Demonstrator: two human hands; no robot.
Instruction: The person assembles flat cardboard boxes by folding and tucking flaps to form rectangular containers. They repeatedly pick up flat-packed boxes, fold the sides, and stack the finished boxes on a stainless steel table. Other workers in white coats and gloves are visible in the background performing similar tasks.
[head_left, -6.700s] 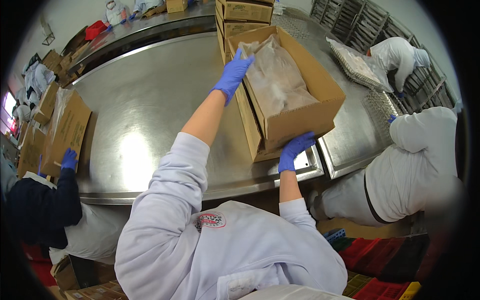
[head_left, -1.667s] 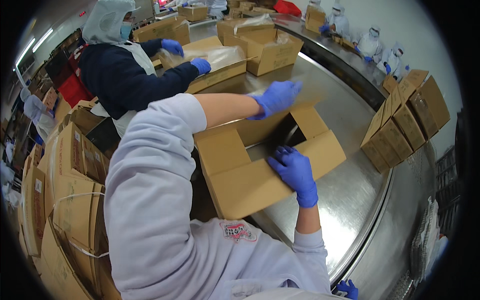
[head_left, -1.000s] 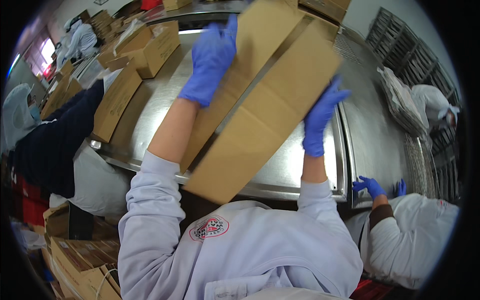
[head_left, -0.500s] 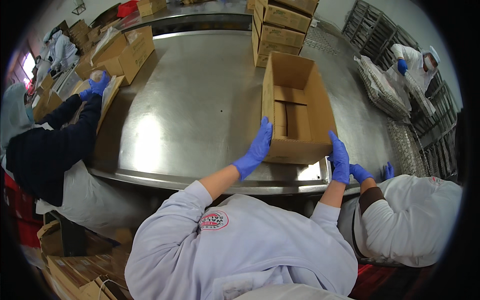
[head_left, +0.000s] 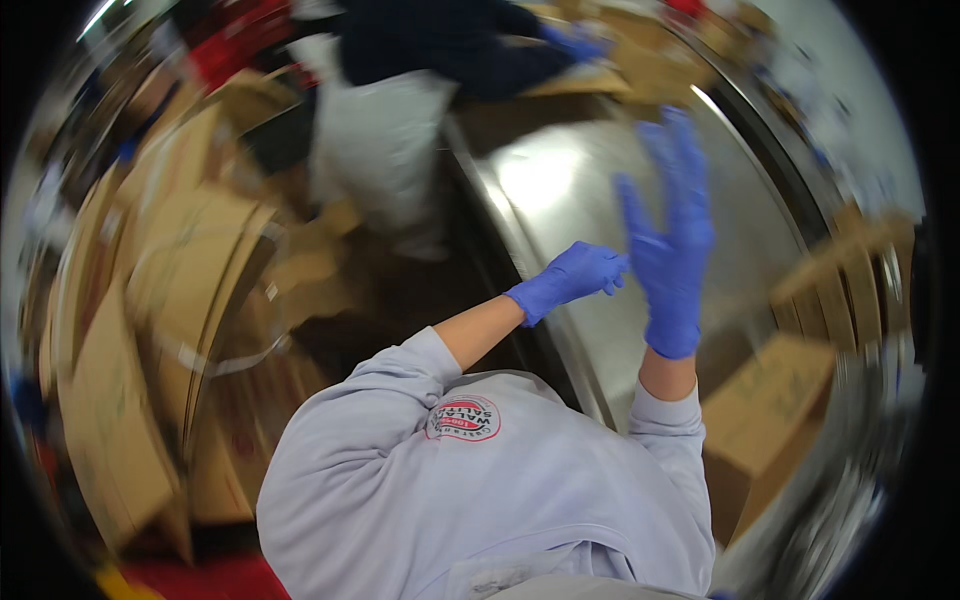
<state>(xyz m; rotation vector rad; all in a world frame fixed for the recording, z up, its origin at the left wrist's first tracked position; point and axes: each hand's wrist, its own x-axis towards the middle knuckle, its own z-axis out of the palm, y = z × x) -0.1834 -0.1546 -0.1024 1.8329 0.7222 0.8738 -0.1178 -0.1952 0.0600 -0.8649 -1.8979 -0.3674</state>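
Note:
My right hand (head_left: 672, 235) in a blue glove is raised over the steel table (head_left: 590, 335), fingers stretched and spread, with nothing in it. Just left of its palm is my left hand (head_left: 578, 280), also in a blue glove, its fingers curled in and no object showing in them. The fingertips of the left hand come close to the right hand's edge; whether they touch cannot be told. Beyond my right wrist stands a cardboard box (head_left: 770, 400) on the table, apart from both hands.
Folded cardboard boxes (head_left: 190, 270) with a pale strap (head_left: 215, 368) are piled at the left. A co-worker in a dark sleeve and pale apron (head_left: 385, 140) stands at the far side of the pile, blue-gloved hands near cardboard. Stacked boxes (head_left: 850, 280) stand at the right.
Both hands have let go of the cardboard box and come together left of it, the right one raised. My view has swung left, so the box now lies at the lower right.

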